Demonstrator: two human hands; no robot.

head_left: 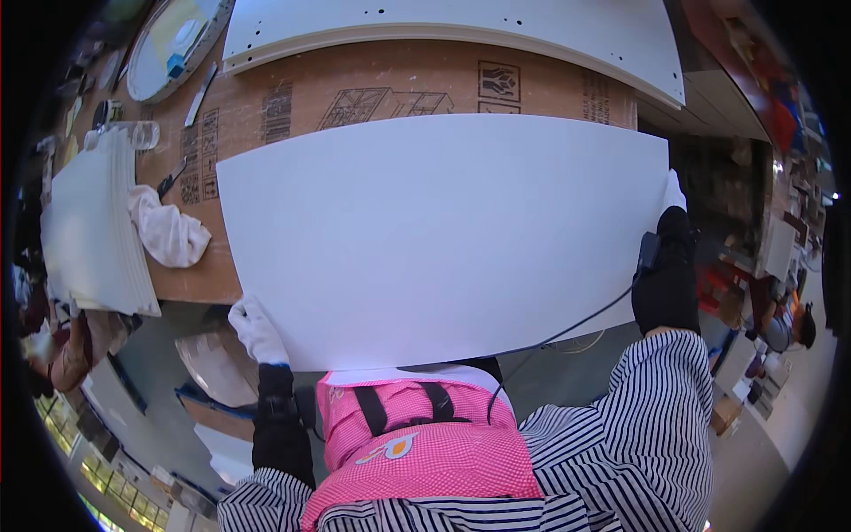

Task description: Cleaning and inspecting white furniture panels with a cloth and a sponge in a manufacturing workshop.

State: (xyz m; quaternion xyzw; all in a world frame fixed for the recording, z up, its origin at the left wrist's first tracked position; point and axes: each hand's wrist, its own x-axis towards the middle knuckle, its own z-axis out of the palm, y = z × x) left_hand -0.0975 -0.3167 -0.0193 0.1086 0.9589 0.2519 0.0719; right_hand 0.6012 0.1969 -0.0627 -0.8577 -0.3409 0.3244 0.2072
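Observation:
A large white panel (443, 239) lies in front of me, partly over the cardboard-covered table, its near edge reaching out toward my body. My left hand (257, 330), in a white glove, grips the panel's near left corner with its fingers curled at the edge. At the far right edge my gloved right hand (674, 191) holds the panel's side; most of its fingers are hidden behind the board. A thin dark cable crosses the near right part of the panel from my right forearm.
Behind the panel lies a drilled white board (452, 22) on the printed cardboard (292, 93). To the left are a crumpled white cloth (167, 227), a utility knife (172, 177), a stack of white sheets (97, 230) and a round tray (142, 75). Other people work at both sides.

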